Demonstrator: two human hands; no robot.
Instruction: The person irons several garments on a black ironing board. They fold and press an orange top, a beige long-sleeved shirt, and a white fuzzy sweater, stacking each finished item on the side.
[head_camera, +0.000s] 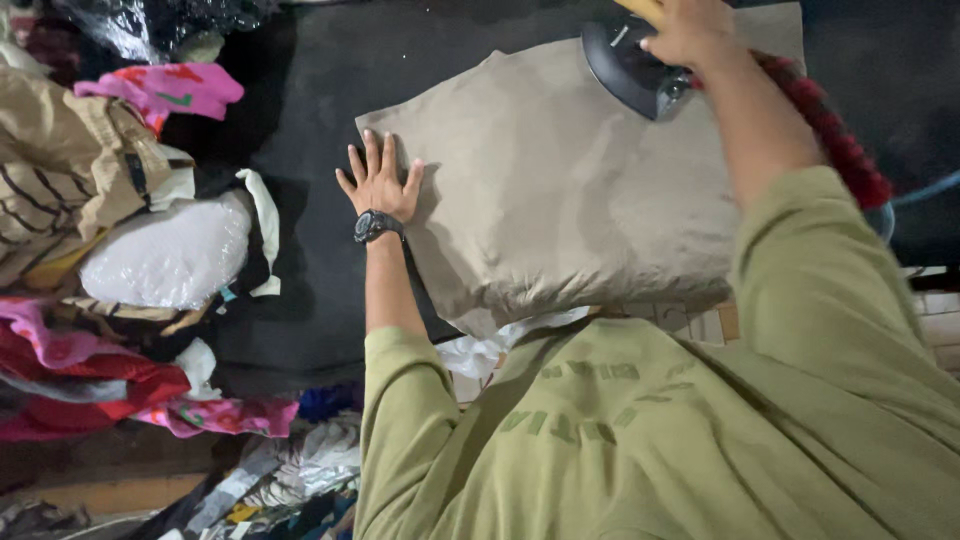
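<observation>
A beige folded garment (560, 190) lies spread on a dark padded surface (310, 120). My left hand (380, 180), with a black wristwatch on the wrist, presses flat with fingers apart on the garment's left edge. My right hand (690, 30) grips the yellow handle of a dark clothes iron (630, 70), which rests on the garment's far right part. A red braided cord (830, 130) runs from the iron along my right forearm. Both sleeves are olive green.
Piles of clothes lie at the left: pink fabric (165, 88), a tan striped garment (60, 170), a white plastic-wrapped bundle (165, 255), red and pink cloth (90, 385). More mixed fabrics (290, 470) lie low near my body. Cardboard (935, 315) shows at right.
</observation>
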